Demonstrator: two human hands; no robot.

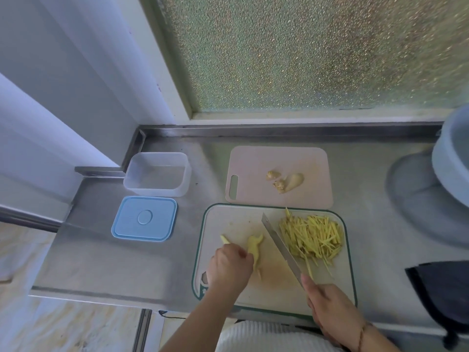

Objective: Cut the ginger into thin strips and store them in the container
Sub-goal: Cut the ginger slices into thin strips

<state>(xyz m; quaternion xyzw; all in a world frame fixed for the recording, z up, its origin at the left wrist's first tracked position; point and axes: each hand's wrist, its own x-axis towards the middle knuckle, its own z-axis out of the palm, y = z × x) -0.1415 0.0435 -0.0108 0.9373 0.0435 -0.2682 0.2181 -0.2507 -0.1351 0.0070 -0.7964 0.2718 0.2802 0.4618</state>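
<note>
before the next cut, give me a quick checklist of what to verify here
1. Knife held: ok, right hand grips the handle.
2. Ginger piece steadied: ok, left hand holds it on the green-edged board.
3. Left fingers clear of the blade: ok, a gap shows between them.
4. Cut strips out of the way: ok, piled right of the blade.
5. Container ready: ok, open and empty, blue lid lying beside it.
6. Blade sharpness: cannot tell.
</note>
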